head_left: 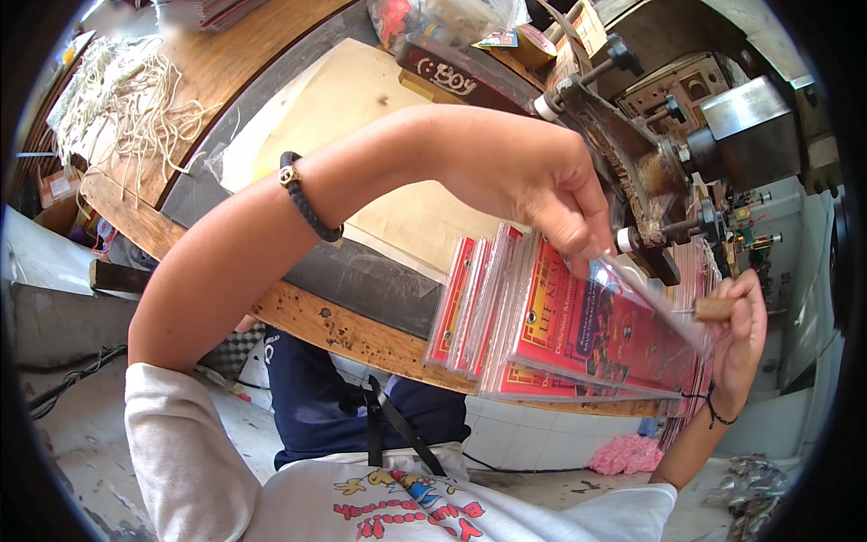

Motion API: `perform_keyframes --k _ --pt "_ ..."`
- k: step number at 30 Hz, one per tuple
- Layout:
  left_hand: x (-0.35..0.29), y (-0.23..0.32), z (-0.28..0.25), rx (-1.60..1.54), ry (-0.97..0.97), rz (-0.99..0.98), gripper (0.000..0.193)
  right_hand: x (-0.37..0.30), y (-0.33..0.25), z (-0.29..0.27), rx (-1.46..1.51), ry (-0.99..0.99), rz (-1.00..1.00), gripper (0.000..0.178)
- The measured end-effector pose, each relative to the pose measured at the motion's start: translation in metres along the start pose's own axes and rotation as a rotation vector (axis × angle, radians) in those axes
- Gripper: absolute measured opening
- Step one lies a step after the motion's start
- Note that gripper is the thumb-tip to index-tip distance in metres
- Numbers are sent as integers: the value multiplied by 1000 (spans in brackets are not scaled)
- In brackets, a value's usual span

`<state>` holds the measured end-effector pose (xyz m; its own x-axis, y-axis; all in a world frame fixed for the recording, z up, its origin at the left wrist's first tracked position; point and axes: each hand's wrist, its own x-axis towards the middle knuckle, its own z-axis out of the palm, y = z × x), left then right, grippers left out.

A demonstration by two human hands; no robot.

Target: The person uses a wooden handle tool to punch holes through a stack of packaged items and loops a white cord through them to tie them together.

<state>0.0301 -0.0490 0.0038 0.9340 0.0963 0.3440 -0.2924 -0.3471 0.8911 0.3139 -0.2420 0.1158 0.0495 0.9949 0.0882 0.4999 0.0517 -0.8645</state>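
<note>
The left hand (pixel 542 194) has its fingers pinched shut on the upper edge of a plastic-sleeved red card (pixel 614 330), beside a packed row of similar cards (pixel 465 312) at the front edge of the wooden worktop (pixel 312 316). The right hand (pixel 744 330) curls its fingers closed around a wooden-handled awl (pixel 713 309), spike toward the cards.

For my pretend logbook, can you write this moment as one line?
Left hand: pinching edge of plastic-covered red card | right hand: gripping wooden handle | nearby: more red cards, white cords, metal machine
</note>
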Motion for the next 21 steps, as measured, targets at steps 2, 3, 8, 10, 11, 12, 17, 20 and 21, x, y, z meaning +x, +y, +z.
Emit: perform_keyframes --k 2,3,8,10,11,12,17,20,21 --pt "0 3 1 19 11 2 28 -8 -2 9 22 -65 65 41" --pt "1 1 1 7 -15 -6 28 -11 1 12 -17 -59 9 41" --pt "5 0 1 16 -52 -71 28 -1 21 58 -18 -16 -410 35" --pt "4 0 -2 36 -64 -76 28 15 24 72 -93 -84 -638 33" --pt "6 1 -2 19 -66 -93 29 22 24 76 -188 -117 -736 33" --pt "8 1 -2 2 -69 -110 30 29 23 79 -287 -150 -831 33" --pt "4 -5 -2 -13 -76 -26 33 58 34 94 -242 -286 -854 45" --pt "9 -9 -3 -97 -100 -66 32 51 48 99 90 -139 -669 41" --pt "12 -12 -4 -149 -110 -94 32 48 52 100 206 -89 -596 39"
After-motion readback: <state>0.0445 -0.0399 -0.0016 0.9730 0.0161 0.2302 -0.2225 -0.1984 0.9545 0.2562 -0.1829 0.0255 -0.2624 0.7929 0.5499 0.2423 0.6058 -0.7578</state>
